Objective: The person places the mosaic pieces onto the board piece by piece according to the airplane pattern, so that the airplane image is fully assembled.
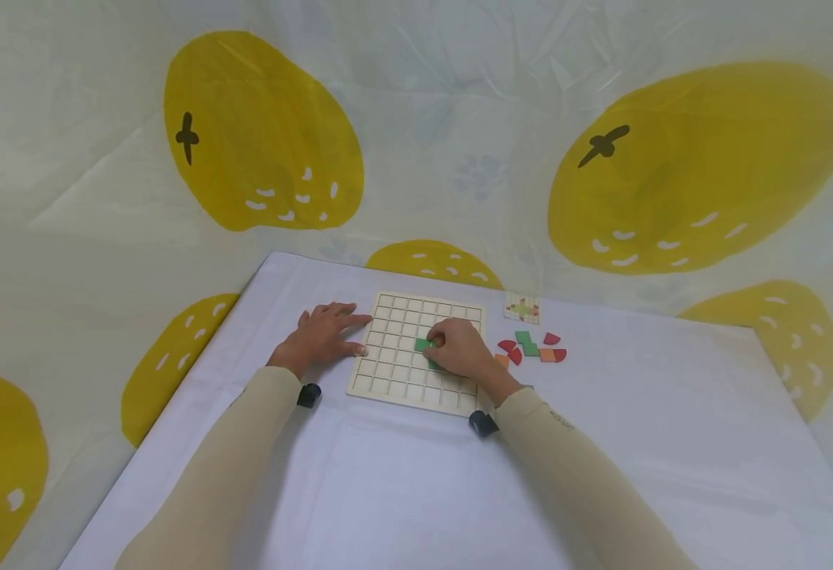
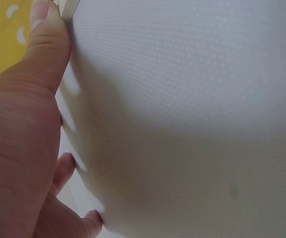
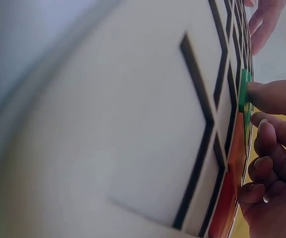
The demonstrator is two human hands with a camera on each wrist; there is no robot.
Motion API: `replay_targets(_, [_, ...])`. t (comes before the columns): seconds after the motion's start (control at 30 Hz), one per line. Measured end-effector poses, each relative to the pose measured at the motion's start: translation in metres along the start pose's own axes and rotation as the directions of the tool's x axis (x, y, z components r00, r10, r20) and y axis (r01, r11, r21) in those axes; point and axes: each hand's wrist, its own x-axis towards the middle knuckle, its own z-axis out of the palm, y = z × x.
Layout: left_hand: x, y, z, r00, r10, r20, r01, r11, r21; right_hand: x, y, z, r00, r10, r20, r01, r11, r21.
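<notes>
A pale square board point(image 1: 388, 372) ruled with dark grid lines lies on the white-covered table. Over its middle, my right hand point(image 1: 462, 348) pinches a flat green piece point(image 1: 422, 345) between thumb and curled fingers. The right wrist view shows the thumb on that green piece point(image 3: 244, 91), with an orange piece point(image 3: 236, 146) and a red piece point(image 3: 225, 198) on the grid below it. My left hand point(image 1: 324, 336) rests with spread fingers at the board's left edge. In the left wrist view, the thumb point(image 2: 46, 47) touches the board's edge point(image 2: 69, 9).
Right of the board lie loose flat pieces: a green stepped one point(image 1: 526, 343), several red quarter-rounds point(image 1: 552, 338) and orange squares point(image 1: 547, 355). A small pattern card point(image 1: 522, 307) sits behind them. Fabric with yellow fruit prints hangs behind the table point(image 1: 637, 475).
</notes>
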Motion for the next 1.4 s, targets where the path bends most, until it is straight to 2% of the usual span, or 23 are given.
replay_targets(0.23, [-0.002,0.004,0.0,1.0,0.005,0.011,-0.005,1.0,-0.001,-0.005,0.005,-0.005,1.0,-0.014,0.017,0.014,1.0,0.007])
replay_targets(0.5, [-0.001,0.003,0.0,0.999,-0.015,0.03,0.015,1.0,0.007,-0.015,0.025,-0.023,1.0,0.01,-0.004,-0.009,0.997,0.082])
replay_targets(0.73, [-0.003,0.003,-0.001,1.0,-0.013,0.026,0.013,1.0,0.003,-0.035,0.043,-0.044,0.999,0.053,-0.005,-0.053,0.997,0.054])
replay_targets(0.97, [-0.007,0.005,-0.004,0.999,-0.012,0.035,0.012,1.0,-0.003,-0.059,0.07,-0.061,0.998,0.062,-0.006,-0.062,0.998,0.013])
replay_targets(1.17, [-0.005,0.004,-0.003,1.0,-0.008,0.03,0.008,1.0,0.003,-0.077,0.093,-0.071,0.996,0.085,0.0,-0.085,0.996,0.002])
replay_targets(1.4, [-0.002,0.006,-0.004,1.0,-0.015,0.022,0.015,1.0,0.014,-0.097,0.115,-0.075,0.986,0.166,0.016,-0.165,0.986,-0.024])
